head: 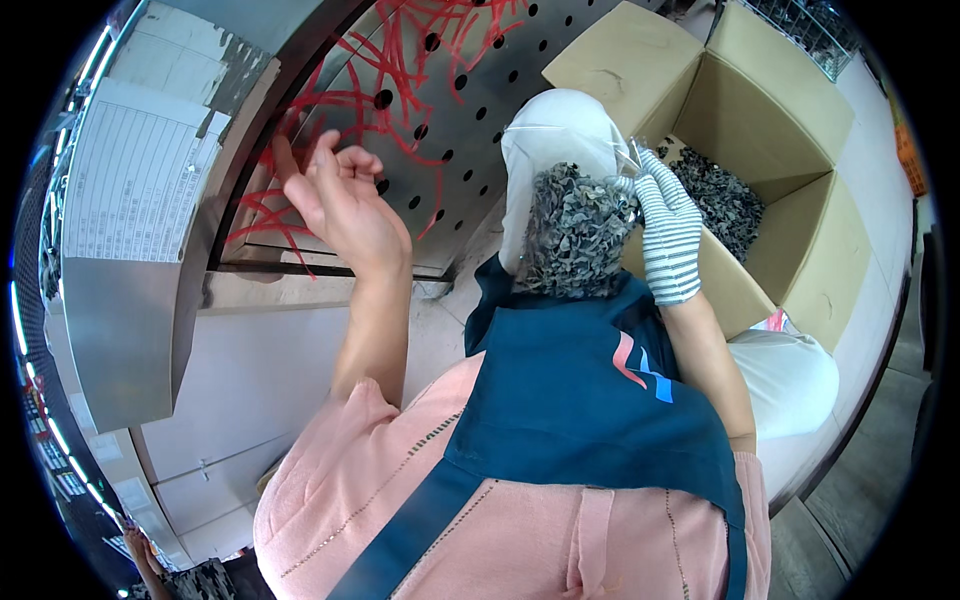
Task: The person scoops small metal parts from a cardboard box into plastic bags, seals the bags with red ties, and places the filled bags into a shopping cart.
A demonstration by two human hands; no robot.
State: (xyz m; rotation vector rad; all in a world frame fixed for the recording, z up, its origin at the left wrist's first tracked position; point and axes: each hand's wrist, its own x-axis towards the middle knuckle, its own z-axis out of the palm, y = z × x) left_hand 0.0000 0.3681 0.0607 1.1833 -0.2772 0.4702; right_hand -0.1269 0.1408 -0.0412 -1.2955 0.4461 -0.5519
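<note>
On my lap, over a white-trousered knee, rests a clear plastic bag (576, 232) full of dark, curled dried pieces that look like wood ear fungus. My right hand (670, 225), in a grey-and-white striped glove, grips the gathered neck of this bag at its upper right. Bare and empty, my left hand (341, 199) is raised with its fingers apart over the perforated metal panel (480, 142). Red ties or strips (390, 67) lie scattered over that panel, some of them behind the left fingers.
An opened cardboard box (787, 127) on the right holds more loose dark dried pieces (720, 199). At the left stands a metal housing (120, 330) with a printed sheet (131, 172). A wire basket (806, 30) is at the upper right. Another person's arm (146, 559) shows at the lower left.
</note>
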